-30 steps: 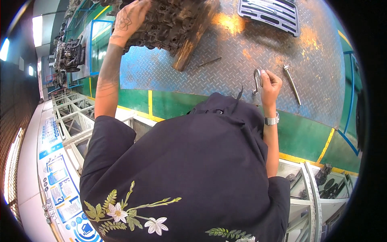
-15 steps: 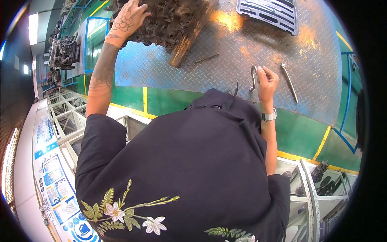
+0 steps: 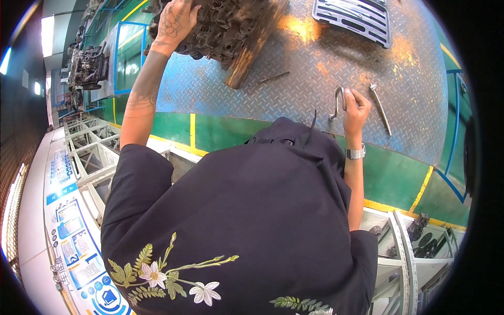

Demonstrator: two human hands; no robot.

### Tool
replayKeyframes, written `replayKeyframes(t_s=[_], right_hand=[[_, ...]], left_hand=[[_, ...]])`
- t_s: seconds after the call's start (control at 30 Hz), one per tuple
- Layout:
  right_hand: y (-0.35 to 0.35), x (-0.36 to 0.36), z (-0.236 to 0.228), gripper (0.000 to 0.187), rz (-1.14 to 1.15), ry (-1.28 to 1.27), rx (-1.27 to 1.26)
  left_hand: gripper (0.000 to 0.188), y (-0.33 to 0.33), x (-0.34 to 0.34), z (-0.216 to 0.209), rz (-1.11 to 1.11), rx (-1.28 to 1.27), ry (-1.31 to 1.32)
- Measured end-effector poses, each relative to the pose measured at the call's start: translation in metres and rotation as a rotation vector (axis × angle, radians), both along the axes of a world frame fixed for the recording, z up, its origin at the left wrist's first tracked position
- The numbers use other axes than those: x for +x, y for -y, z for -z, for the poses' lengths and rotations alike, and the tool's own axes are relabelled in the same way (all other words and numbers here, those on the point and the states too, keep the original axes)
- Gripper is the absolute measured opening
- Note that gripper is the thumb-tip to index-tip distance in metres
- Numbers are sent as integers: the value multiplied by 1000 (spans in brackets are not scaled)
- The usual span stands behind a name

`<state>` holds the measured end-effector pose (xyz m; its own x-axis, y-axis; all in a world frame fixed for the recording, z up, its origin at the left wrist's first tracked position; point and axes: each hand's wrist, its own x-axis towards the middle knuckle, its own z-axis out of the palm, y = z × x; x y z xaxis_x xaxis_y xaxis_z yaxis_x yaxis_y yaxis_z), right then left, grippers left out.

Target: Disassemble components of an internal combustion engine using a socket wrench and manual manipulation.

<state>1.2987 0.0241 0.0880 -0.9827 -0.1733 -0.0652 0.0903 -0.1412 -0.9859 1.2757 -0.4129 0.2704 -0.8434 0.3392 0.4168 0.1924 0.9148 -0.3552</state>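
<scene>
My right hand [image 3: 357, 111], wearing a metal watch, pinches one end of a bent, shiny metal rod [image 3: 336, 104] shaped like a hook, held just above the metal plate tabletop [image 3: 310, 97]. To its right lies a long chrome bar wrench [image 3: 380, 110] with a small head at the far end. My left hand [image 3: 177, 25] rests at the left side of a dark, greasy engine block [image 3: 223, 31], thumb apart from the other fingers; its fingertips are partly cut off by the upper edge. Nothing shows in that hand.
A worn wooden block [image 3: 242, 68] lies along the engine block's right side, a thin dark rod [image 3: 274, 77] close by. At the far right sits an open grey tool tray [image 3: 357, 23]. White metal shelving [image 3: 404, 247] with dark parts stands at the lower right. Another engine [image 3: 88, 68] is at far left.
The whole scene has shifted slightly right and down in the picture. My right hand still holds the bent rod, now turned a little; my left hand stays by the engine block.
</scene>
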Motion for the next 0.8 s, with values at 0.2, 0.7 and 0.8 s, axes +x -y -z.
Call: replayKeyframes(t_s=[0.2,0.7,0.8], right_hand=[[-2,5,3,26,-5,-4,72],[-8,5,2,27,77,-12,14],[-9,4,1,28,78,34,11]], left_hand=[[73,-22,2,-22,-157,214,371],[54,-21,-4,-4,-199,194,117],[49,-34,-10,-9,-227,436,101]])
